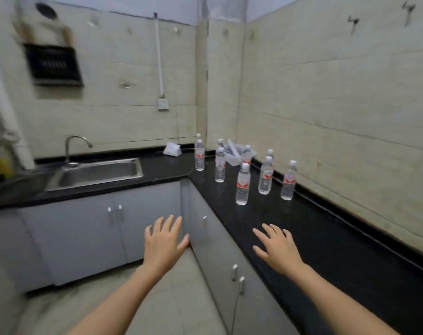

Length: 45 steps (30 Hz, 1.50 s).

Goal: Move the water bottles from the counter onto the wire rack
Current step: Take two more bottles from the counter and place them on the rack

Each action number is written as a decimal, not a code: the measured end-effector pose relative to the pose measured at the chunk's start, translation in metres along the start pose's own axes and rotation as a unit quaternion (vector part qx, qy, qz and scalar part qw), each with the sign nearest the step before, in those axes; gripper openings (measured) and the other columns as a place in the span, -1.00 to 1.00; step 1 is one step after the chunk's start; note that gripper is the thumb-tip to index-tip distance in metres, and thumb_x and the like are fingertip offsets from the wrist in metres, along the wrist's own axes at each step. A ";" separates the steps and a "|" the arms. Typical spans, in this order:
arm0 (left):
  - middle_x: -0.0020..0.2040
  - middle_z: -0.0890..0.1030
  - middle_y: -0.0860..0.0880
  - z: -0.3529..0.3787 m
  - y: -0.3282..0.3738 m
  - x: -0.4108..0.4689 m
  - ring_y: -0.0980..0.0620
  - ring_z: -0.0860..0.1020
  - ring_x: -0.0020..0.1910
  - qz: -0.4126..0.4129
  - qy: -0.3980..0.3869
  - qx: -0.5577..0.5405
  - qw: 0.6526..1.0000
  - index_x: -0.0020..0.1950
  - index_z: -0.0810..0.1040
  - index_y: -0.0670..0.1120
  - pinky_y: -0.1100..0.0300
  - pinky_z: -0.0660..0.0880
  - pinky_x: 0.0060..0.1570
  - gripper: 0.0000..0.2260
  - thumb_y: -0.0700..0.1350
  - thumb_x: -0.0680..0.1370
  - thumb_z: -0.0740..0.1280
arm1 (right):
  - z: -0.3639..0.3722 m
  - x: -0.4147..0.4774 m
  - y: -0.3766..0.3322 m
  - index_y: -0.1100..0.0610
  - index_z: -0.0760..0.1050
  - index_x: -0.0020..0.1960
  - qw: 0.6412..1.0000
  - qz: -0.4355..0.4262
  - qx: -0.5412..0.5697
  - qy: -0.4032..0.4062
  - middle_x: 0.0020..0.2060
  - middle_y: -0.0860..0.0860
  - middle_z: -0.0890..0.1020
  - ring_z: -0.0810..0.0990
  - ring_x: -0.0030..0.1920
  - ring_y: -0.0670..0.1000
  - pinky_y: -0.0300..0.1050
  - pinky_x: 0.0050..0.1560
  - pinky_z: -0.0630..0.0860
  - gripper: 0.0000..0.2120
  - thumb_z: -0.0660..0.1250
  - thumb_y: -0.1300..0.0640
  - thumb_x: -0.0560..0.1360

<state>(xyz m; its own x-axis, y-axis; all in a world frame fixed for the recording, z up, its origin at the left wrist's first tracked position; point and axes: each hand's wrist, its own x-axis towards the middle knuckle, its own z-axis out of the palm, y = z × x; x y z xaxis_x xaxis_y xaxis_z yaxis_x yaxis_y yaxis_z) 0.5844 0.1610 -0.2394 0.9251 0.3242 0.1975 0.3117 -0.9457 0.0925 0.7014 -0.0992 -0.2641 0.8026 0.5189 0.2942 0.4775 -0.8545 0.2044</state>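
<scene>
Where the black worktop (326, 238) runs off to the far left of the steel sink (96, 174), a blurred yellow thing (2, 163) stands by the wall; what it is cannot be told. Above and left of the sink hangs a dark wall unit (53, 65), also blurred. A curved tap (70, 148) rises just behind the sink's left rear corner. Up the tiled wall to the right of the sink sits a white wall socket (163, 103) with a conduit running up from it.

Below and right of the sink, in front of the grey cabinet doors (84, 233), the left hand (164, 243) hovers palm down, fingers straight and spread, holding nothing. A white packet (172, 149) lies on the worktop right of the sink, against the back wall.

Further right of the sink, past the corner, the water bottles (220, 165) stand upright in a loose cluster, about nine, with red labels and white caps. Front ones partly screen those behind. A white plastic basket (237, 153) sits among the rear bottles, close to the wall. The nearest bottle (243, 187) stands foremost.

Farthest right of the sink and well short of that bottle, the right hand (277, 250) hovers over the worktop's front edge, fingers spread apart, gripping nothing.
</scene>
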 end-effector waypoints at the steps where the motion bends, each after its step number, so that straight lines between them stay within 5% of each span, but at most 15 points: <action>1: -0.06 0.70 -0.11 -0.001 -0.025 -0.003 -0.16 0.66 -0.08 -0.027 0.003 0.002 1.000 -0.02 0.66 -0.10 -0.10 0.56 -0.18 -0.52 0.14 0.35 0.09 | 0.001 0.014 -0.021 -0.06 0.65 -0.10 1.000 -0.020 0.013 -0.010 -0.18 0.00 0.71 0.69 -0.16 0.03 0.00 -0.30 0.60 -0.59 0.40 -0.21 0.11; 5: -0.07 0.70 -0.14 0.003 -0.099 -0.009 -0.18 0.65 -0.07 -0.122 0.023 -0.005 0.992 -0.11 0.66 -0.12 -0.16 0.54 -0.16 -0.54 0.13 0.36 0.09 | 0.005 0.061 -0.093 -0.03 0.65 -0.11 0.994 -0.094 0.049 -0.026 -0.21 0.01 0.70 0.69 -0.19 0.03 -0.04 -0.29 0.59 -0.54 0.09 -0.18 0.25; 11: -0.09 0.70 -0.10 0.020 -0.160 0.008 -0.16 0.65 -0.06 -0.166 0.053 0.020 0.984 -0.14 0.67 -0.10 -0.13 0.54 -0.16 -0.55 0.14 0.37 0.09 | 0.019 0.126 -0.168 0.00 0.64 -0.07 0.977 -0.180 0.099 -0.058 -0.23 0.00 0.69 0.67 -0.31 -0.01 -0.21 -0.37 0.54 -0.53 0.07 -0.15 0.28; 16: 0.35 0.46 -0.07 0.034 -0.192 0.070 -0.11 0.31 0.40 -0.187 0.067 -0.012 0.980 0.27 0.47 -0.08 -0.10 0.21 0.32 -0.40 0.22 0.46 -0.07 | 0.046 0.200 -0.207 -0.01 0.63 -0.02 0.971 -0.198 0.111 -0.078 -0.19 0.01 0.69 0.66 -0.30 -0.02 -0.19 -0.38 0.54 -0.52 0.06 -0.16 0.31; 20: 0.44 0.33 0.02 0.044 -0.216 0.136 -0.01 0.15 0.47 -0.188 0.060 -0.011 0.980 0.37 0.33 0.00 0.00 0.08 0.38 -0.12 0.27 0.22 -0.37 | 0.066 0.276 -0.228 -0.02 0.65 -0.06 0.970 -0.204 0.115 -0.066 -0.22 0.02 0.69 0.67 -0.32 -0.02 -0.17 -0.43 0.53 -0.52 0.04 -0.17 0.30; 22: 0.43 0.34 0.02 0.043 -0.233 0.171 -0.01 0.16 0.47 -0.192 0.068 -0.013 0.979 0.37 0.34 -0.01 0.01 0.08 0.38 -0.14 0.27 0.25 -0.35 | 0.068 0.312 -0.235 0.03 0.64 -0.01 0.971 -0.200 0.124 -0.048 -0.14 0.06 0.69 0.68 -0.22 0.05 -0.09 -0.34 0.56 -0.53 0.07 -0.15 0.34; 26: 0.39 0.40 0.00 0.049 -0.263 0.222 -0.04 0.20 0.45 -0.203 0.064 -0.025 0.977 0.33 0.40 -0.04 -0.01 0.09 0.37 -0.28 0.27 0.37 -0.20 | 0.090 0.368 -0.249 0.07 0.25 0.42 0.963 -0.194 0.166 -0.087 0.38 0.13 0.36 0.37 0.34 0.13 0.00 0.26 0.31 -0.42 0.02 -0.17 0.49; 28: 0.38 0.41 0.01 0.061 -0.277 0.239 -0.02 0.19 0.45 -0.208 0.044 -0.026 0.977 0.32 0.40 -0.03 0.01 0.08 0.37 -0.38 0.25 0.45 -0.13 | 0.104 0.387 -0.256 0.06 0.17 0.45 0.964 -0.199 0.149 -0.095 0.41 0.10 0.30 0.31 0.38 0.10 -0.03 0.30 0.26 -0.44 0.02 -0.17 0.53; 32: 0.32 0.47 0.00 0.083 -0.307 0.276 -0.04 0.24 0.42 -0.208 0.058 -0.063 0.974 0.27 0.45 -0.05 -0.02 0.12 0.35 -0.16 0.28 0.26 -0.29 | 0.125 0.432 -0.273 0.05 0.16 0.45 0.965 -0.198 0.126 -0.115 0.41 0.08 0.30 0.29 0.39 0.09 -0.03 0.31 0.25 -0.48 0.06 -0.13 0.56; 36: 0.19 0.58 -0.06 0.108 -0.345 0.336 -0.12 0.37 0.34 -0.194 0.059 -0.081 0.976 0.14 0.56 -0.11 -0.08 0.23 0.27 -0.25 0.26 0.31 -0.20 | 0.143 0.482 -0.291 0.07 0.22 0.41 0.969 -0.178 0.111 -0.129 0.34 0.10 0.36 0.33 0.34 0.10 -0.02 0.27 0.27 -0.46 0.00 -0.18 0.53; 38: 0.11 0.63 -0.10 0.116 -0.362 0.375 -0.16 0.44 0.28 -0.177 0.067 -0.097 0.977 0.06 0.60 -0.15 -0.10 0.28 0.22 -0.30 0.25 0.34 -0.13 | 0.149 0.508 -0.297 0.07 0.26 0.39 0.973 -0.154 0.107 -0.132 0.31 0.09 0.40 0.35 0.31 0.10 -0.03 0.23 0.29 -0.38 -0.12 -0.25 0.47; 42: 0.22 0.57 -0.05 0.119 -0.384 0.456 -0.10 0.37 0.34 -0.133 0.038 -0.117 0.984 0.19 0.54 -0.10 -0.07 0.20 0.28 -0.30 0.25 0.36 -0.14 | 0.157 0.559 -0.298 0.09 0.33 0.34 0.982 -0.088 0.101 -0.131 0.29 0.09 0.43 0.37 0.30 0.12 -0.01 0.21 0.31 -0.37 -0.09 -0.26 0.46; 45: 0.07 0.65 -0.08 0.119 -0.397 0.515 -0.16 0.48 0.23 -0.090 0.043 -0.135 0.986 0.03 0.60 -0.12 -0.11 0.32 0.18 -0.38 0.22 0.37 -0.08 | 0.157 0.590 -0.292 0.07 0.34 0.32 0.986 -0.021 0.095 -0.133 0.29 0.05 0.42 0.35 0.31 0.10 -0.01 0.21 0.32 -0.50 0.05 -0.19 0.52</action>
<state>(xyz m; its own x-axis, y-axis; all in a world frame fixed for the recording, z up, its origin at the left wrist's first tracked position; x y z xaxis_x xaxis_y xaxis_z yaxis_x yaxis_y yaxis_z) 0.9624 0.7006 -0.2904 0.8345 0.4984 0.2351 0.3897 -0.8354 0.3877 1.0914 0.4531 -0.2964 0.8340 0.5511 0.0281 0.5505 -0.8344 0.0248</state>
